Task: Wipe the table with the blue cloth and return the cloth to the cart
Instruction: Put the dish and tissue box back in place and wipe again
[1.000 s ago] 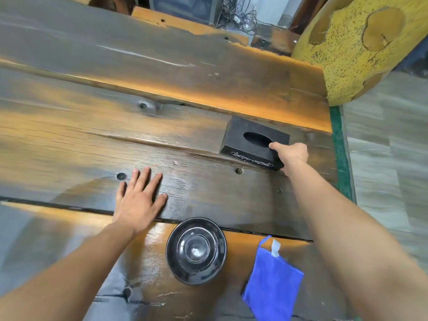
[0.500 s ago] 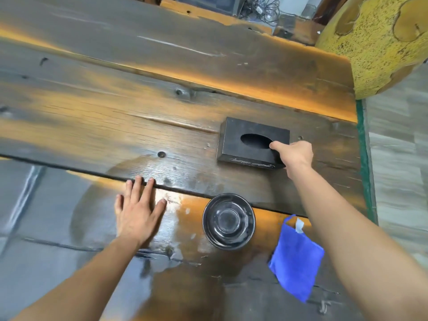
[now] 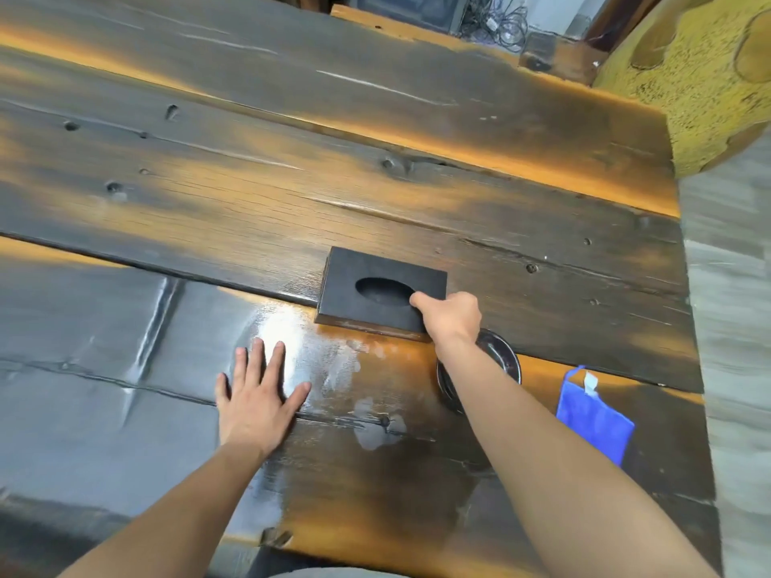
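The blue cloth (image 3: 594,415) lies crumpled on the dark wooden table (image 3: 250,194), near its right edge, with a white tag at its top. Neither hand touches it. My right hand (image 3: 450,317) grips the near right corner of a black tissue box (image 3: 371,296), thumb at the oval opening. My left hand (image 3: 258,390) rests flat on the table with fingers spread, left of the box. The cart is out of sight.
A round black ashtray (image 3: 500,360) sits partly hidden under my right forearm, between the box and the cloth. A large yellow rough pillar (image 3: 688,77) stands at the table's far right corner. Grey floor (image 3: 734,327) runs along the right edge. Cables lie beyond the far edge.
My right hand has pulled the tissue box toward me and to the left, up to the plank seam. My left hand has slid nearer along the table. The ashtray now lies under my right arm.
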`<state>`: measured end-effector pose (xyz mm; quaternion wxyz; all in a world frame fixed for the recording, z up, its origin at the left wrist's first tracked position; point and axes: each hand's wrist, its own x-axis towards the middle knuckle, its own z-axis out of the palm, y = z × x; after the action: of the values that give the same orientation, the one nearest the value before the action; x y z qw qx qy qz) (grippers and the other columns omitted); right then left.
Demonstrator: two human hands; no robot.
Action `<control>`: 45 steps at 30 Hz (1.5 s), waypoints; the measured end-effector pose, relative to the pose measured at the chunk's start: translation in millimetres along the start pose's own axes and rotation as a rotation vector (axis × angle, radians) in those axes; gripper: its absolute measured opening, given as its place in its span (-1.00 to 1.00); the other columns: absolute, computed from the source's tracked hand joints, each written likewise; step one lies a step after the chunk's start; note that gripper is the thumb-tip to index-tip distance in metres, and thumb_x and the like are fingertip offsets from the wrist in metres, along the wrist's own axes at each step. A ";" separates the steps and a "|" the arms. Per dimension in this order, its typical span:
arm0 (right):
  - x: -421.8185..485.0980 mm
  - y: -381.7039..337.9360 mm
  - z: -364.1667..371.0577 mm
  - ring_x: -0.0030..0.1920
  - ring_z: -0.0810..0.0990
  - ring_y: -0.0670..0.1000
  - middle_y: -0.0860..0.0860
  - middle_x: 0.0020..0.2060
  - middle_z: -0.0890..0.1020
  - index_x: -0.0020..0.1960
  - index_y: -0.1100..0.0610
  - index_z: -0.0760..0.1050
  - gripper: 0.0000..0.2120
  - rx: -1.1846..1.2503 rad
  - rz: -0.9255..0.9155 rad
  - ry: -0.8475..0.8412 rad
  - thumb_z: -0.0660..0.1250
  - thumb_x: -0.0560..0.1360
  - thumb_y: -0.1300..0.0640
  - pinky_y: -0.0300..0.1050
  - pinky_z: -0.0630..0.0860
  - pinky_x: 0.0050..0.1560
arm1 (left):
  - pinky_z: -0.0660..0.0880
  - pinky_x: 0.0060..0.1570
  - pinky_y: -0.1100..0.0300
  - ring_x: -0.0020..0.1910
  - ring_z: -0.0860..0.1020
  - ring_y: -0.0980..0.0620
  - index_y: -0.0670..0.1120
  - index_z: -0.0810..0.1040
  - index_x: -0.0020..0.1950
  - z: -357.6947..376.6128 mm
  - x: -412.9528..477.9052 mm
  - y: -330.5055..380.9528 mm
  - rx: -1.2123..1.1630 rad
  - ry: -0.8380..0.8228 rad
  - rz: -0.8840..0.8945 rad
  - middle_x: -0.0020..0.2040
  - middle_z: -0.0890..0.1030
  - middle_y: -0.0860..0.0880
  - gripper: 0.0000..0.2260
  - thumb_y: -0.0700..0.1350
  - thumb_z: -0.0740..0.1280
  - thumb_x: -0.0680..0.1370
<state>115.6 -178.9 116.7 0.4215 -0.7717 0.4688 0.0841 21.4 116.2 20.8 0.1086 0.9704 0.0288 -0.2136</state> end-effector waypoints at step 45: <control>-26.2 265.5 -149.7 0.48 0.41 0.16 0.07 0.47 0.50 0.45 0.07 0.48 -0.54 -0.372 -0.218 0.235 0.34 0.60 -0.05 0.19 0.41 0.40 | 0.30 0.50 -0.10 0.59 0.32 -0.11 0.00 0.42 0.54 74.3 -110.7 166.4 0.003 -0.122 0.791 0.55 0.42 -0.04 -0.44 0.25 0.17 0.62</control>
<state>-149.4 -325.4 73.1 0.2214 -0.8865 0.4051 0.0327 -92.4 -63.6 34.6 0.1826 0.8922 -0.3541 -0.2127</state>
